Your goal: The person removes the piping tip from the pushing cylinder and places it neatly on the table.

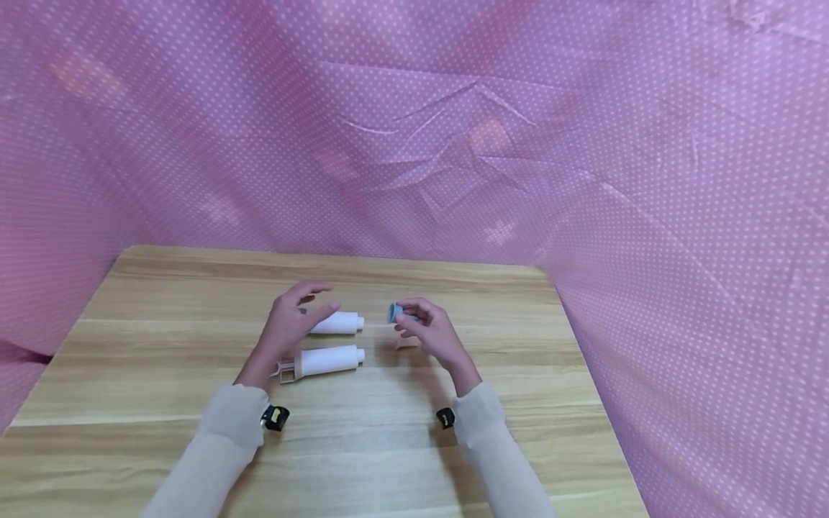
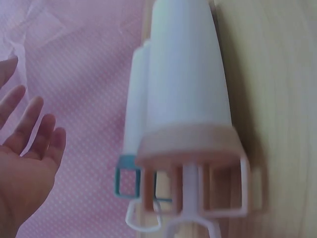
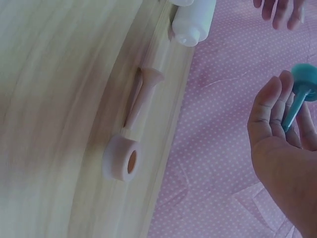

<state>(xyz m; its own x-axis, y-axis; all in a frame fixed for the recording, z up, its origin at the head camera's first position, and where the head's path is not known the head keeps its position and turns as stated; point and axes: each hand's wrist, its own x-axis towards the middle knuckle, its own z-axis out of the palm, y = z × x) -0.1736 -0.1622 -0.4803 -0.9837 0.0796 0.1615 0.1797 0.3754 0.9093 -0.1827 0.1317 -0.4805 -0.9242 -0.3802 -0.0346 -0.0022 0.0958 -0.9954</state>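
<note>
Two white syringe-like tubes lie side by side on the table, nozzles pointing right in the head view. The near tube [image 1: 329, 360] has a pink collar with square loops and a pale plunger handle; the far tube [image 1: 337, 323] shows a teal collar [image 2: 128, 161] in the left wrist view. Over the far tube hovers my left hand [image 1: 289, 320], fingers loosely bent, thumb apart, holding nothing. My right hand [image 1: 437, 334] pinches a small teal funnel-shaped piece [image 3: 297, 106] above the table, its wide end facing left in the head view.
Beneath the right hand, a pink funnel-shaped piece [image 3: 143, 94] lies on the wooden table [image 1: 363, 446]. Beside it sits a pink ring-shaped cap [image 3: 119, 157], hidden by the hand in the head view. Pink dotted cloth [image 1: 414, 144] surrounds the table's back and sides.
</note>
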